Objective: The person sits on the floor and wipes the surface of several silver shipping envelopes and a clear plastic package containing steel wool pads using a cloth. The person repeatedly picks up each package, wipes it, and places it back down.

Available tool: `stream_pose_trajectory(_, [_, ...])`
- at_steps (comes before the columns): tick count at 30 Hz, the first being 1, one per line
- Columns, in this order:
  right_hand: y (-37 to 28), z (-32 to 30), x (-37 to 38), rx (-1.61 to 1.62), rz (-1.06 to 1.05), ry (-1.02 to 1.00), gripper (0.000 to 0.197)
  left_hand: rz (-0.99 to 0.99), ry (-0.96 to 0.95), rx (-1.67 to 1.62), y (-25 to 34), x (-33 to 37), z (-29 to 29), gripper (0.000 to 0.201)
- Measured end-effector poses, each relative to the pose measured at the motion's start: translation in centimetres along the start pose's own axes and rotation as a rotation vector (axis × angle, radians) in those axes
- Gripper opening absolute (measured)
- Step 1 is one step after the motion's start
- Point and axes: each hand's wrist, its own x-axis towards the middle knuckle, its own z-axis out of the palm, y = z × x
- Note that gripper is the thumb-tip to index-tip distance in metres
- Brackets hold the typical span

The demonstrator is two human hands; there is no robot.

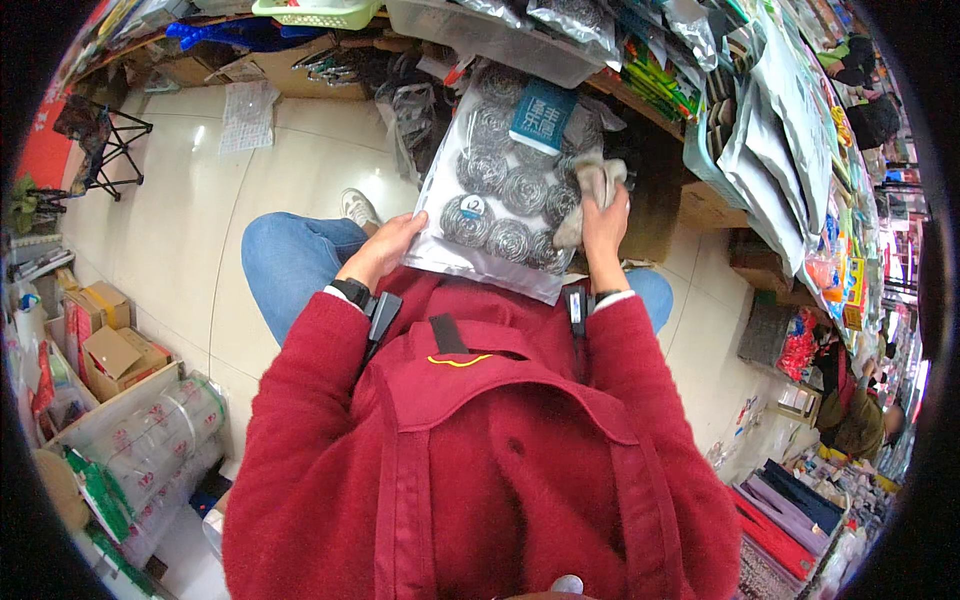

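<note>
A flat clear plastic pack of steel wool scourers (524,190) lies tilted over my lap. Round coils of grey wire show through it, and a blue label sits near its top. My left hand (388,247) grips the pack's lower left edge, thumb on top and the other fingers mostly hidden. In my right hand (606,222) is a crumpled greyish cloth (598,182), pressed against the right side of the pack. Its fingers are bent round the cloth.
Above the pack, a clear plastic bin (500,38) and a pale green basket (318,12) stand on a shelf. Packed goods in grey bags (775,150) crowd the right. At left are a folding stool (105,140) and open cardboard boxes (122,360).
</note>
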Motion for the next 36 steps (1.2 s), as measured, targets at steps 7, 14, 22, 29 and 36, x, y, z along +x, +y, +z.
stream_pose_trajectory(7, [-11.8,8.0,-3.7,-0.089,-0.209,-0.284,0.047,0.003,-0.056,-0.226,-0.4,0.2,0.5,0.040])
stream_pose_trajectory(14, [-15.6,9.3,-6.2,0.220,-0.622,-0.989,0.055,0.098,0.225,-0.051,-0.1,0.4,0.7,0.031])
stream_pose_trajectory(22, [-13.6,5.5,6.6,-0.246,-0.165,-0.271,0.053,-0.081,0.034,-0.239,0.7,-0.8,1.1,0.032])
stream_pose_trajectory(29, [-17.8,12.2,-2.9,-0.154,-0.722,-0.959,0.047,-0.081,0.064,-0.128,0.7,-0.5,1.2,0.034])
stream_pose_trajectory(36, [-13.3,6.5,-0.6,0.177,-0.410,-0.603,0.059,-0.075,0.048,-0.020,1.4,-0.4,0.1,0.032])
